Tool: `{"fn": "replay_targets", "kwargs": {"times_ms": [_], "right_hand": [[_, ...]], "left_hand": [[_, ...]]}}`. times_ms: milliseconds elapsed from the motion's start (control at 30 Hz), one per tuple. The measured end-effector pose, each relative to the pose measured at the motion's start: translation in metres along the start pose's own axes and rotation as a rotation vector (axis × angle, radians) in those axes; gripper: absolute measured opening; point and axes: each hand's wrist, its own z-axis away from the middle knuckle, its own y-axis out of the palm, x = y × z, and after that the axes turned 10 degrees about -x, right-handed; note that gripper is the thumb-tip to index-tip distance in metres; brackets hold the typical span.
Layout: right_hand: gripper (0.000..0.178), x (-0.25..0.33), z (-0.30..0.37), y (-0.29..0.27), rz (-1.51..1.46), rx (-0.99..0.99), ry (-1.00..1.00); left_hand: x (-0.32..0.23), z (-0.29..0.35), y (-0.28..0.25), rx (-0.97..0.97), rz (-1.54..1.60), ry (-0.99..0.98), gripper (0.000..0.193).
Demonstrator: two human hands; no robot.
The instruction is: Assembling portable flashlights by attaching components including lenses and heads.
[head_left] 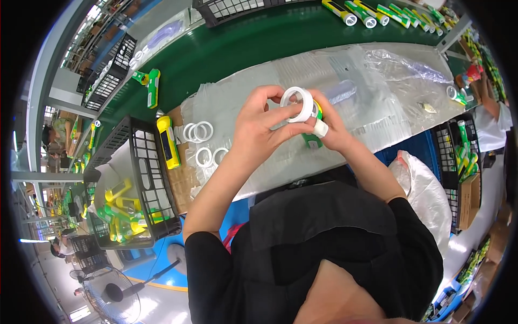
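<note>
My left hand [261, 120] pinches a white plastic ring [308, 106] between its fingers, holding it up above the bench. Close behind the ring, my right hand [335, 127] is closed around a green and yellow flashlight [313, 141], mostly hidden by the ring and fingers. A white wrap [320, 128] covers one digit of that hand. Whether the ring touches the flashlight, I cannot tell. Several loose white rings [211, 135] lie on the bench left of my left forearm. Beside them lies a yellow and black flashlight [169, 143].
Plastic film [248, 92] covers the worktop. A black crate [144, 167] at left holds green and yellow flashlights. Beyond the film runs a green surface [232, 48], with a row of flashlights [369, 19] at far right. Another crate [450, 156] and a person's arm [488, 102] are at right.
</note>
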Motion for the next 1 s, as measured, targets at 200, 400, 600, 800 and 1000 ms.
{"fn": "replay_targets", "kwargs": {"times_ms": [200, 400, 600, 800, 1000], "right_hand": [[0.061, 0.025, -0.01, -0.014, -0.135, -0.029, -0.023], [0.043, 0.087, -0.033, -0.065, 0.743, 0.237, -0.272], [0.039, 0.135, -0.067, -0.052, 0.976, 0.716, -0.091], [0.035, 0.135, -0.085, -0.053, 1.036, 0.829, 0.016], [0.034, 0.132, -0.089, -0.055, 1.064, 0.848, 0.052]], "left_hand": [[-0.006, -0.01, -0.001, 0.085, 0.006, 0.058, 0.04], [-0.014, -0.015, 0.022, 0.133, 0.005, 0.032, 0.045], [-0.013, -0.012, 0.045, 0.12, 0.112, -0.043, 0.039], [-0.009, -0.014, 0.047, 0.111, 0.171, -0.078, 0.036], [-0.008, -0.016, 0.049, 0.13, 0.152, -0.089, 0.035]]}}
